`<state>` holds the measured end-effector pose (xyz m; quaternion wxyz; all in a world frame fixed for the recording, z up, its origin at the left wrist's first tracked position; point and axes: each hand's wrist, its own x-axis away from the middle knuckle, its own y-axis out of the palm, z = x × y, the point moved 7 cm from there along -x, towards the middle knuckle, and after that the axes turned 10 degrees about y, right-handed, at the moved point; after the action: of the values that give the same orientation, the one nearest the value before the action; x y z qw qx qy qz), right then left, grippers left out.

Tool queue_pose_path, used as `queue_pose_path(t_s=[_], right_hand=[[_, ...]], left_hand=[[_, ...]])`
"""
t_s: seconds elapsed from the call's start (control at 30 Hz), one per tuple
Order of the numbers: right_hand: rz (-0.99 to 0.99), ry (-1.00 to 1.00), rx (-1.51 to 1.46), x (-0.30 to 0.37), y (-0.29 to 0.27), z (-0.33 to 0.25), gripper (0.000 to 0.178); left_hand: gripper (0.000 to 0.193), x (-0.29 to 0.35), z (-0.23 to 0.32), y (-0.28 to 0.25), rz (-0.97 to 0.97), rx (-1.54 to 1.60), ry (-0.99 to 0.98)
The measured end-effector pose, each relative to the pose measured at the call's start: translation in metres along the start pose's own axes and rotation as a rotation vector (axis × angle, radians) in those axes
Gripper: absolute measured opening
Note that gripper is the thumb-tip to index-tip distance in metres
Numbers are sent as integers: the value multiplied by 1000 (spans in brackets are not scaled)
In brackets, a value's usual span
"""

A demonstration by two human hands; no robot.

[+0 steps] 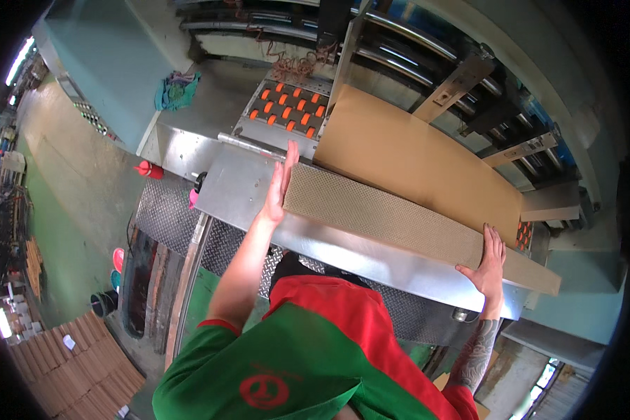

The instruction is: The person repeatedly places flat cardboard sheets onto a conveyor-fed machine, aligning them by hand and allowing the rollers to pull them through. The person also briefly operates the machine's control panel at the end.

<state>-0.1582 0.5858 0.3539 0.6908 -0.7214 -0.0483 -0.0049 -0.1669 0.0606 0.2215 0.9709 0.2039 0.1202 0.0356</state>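
Left hand (280, 187), fingers together, and right hand (491, 266), thumb apart from fingers, touch the corrugated cardboard stack (385, 218). The green shirt (308, 343) bears a round red emblem (264, 390).

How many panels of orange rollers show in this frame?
2. The left panel lies beyond the left hand; the right panel peeks out by the right end of the cardboard, which may hide more.

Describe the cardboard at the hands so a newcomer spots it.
Start at the shiny metal table in mid-picture. Along its far side is the cardboard, left hand at one end, right hand toward the other. Unlike the orange rollers nearby, it is brown with a textured front.
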Motion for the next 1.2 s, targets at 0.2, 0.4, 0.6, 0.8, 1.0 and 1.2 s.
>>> queue_pose_path(t_s=[0.2, 0.4, 0.6, 0.8, 1.0, 1.2], right_hand=[[14, 8, -14, -4, -1, 1, 130], [17, 3, 6, -4, 2, 2, 131], [21, -3, -4, 3, 2, 4, 131], [35, 0, -8, 9, 3, 4, 131], [49, 6, -4, 10, 0, 3, 129], [48, 8, 2, 10, 0, 3, 128]], left_hand=[[91, 1, 12, 10, -92, -29, -1], [91, 5, 42, -2, 103, -151, 186], [89, -3, 39, -25, 199, -129, 204], [95, -8, 20, -16, 42, -37, 72], [94, -9, 19, -1, -82, -26, -58], [94, -14, 19, -6, -22, -16, 20]])
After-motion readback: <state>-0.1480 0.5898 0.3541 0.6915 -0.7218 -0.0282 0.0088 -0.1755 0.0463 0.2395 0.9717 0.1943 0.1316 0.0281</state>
